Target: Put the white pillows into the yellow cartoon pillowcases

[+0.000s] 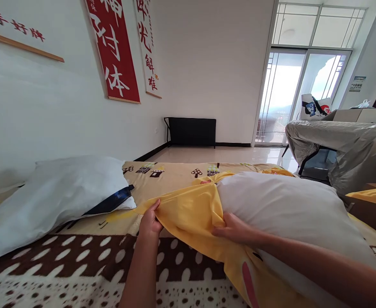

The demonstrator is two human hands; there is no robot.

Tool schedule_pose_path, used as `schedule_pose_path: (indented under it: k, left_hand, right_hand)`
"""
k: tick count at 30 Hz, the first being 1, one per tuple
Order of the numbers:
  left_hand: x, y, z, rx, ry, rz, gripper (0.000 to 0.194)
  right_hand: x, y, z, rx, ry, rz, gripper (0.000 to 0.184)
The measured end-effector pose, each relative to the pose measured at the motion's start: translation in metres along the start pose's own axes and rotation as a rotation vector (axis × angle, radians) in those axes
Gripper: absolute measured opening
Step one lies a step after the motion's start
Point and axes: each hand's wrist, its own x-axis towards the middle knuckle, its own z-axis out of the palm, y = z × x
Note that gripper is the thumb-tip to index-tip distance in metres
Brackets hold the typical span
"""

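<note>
A yellow pillowcase [188, 209] is stretched between my two hands over the bed. My left hand [151, 218] pinches its left edge, with the fingers closed on the cloth. At the pillowcase's right part, my right hand [231, 229] grips a fold of the fabric beside a white pillow [281, 196]. That pillow lies on the right, with yellow cloth along its near and far left sides. Part of the pillow is hidden beneath my right forearm. A pink printed shape shows on the cloth hanging toward me.
Another white pillow [79, 184] with a dark blue strip lies at left. Beneath everything spreads a patterned blanket [91, 252] in brown and beige. A plastic-covered table [335, 132] stands at right, and a black folded panel [192, 131] leans by the far wall.
</note>
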Motion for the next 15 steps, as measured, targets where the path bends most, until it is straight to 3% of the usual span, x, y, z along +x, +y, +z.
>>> schedule_pose_path:
  k: [3,5,7,10,12,15]
  left_hand:
    - [-0.004,0.002,0.003,-0.012,0.006,-0.010,0.018]
    - [-0.005,0.001,0.003,-0.011,0.009,-0.020,0.017]
    - [-0.004,0.000,0.003,-0.003,0.018,-0.037,0.017]
    - [-0.001,-0.001,-0.001,0.013,0.053,-0.052,0.016]
    - [0.002,-0.001,-0.004,0.019,0.076,-0.046,0.016]
    - [0.009,-0.001,-0.009,0.026,0.084,-0.035,0.018]
  right_hand:
    - [0.004,-0.003,0.000,-0.135,-0.028,-0.025,0.041]
    - [0.008,-0.002,0.002,-0.257,-0.069,-0.046,0.045]
    - [0.012,0.001,0.008,-0.429,-0.091,-0.078,0.039]
    - [0.017,0.007,0.024,-0.607,-0.050,-0.122,0.016]
    - [0.019,0.010,0.033,-0.596,-0.026,-0.144,0.009]
    - [0.022,0.013,0.038,-0.501,-0.059,-0.191,0.011]
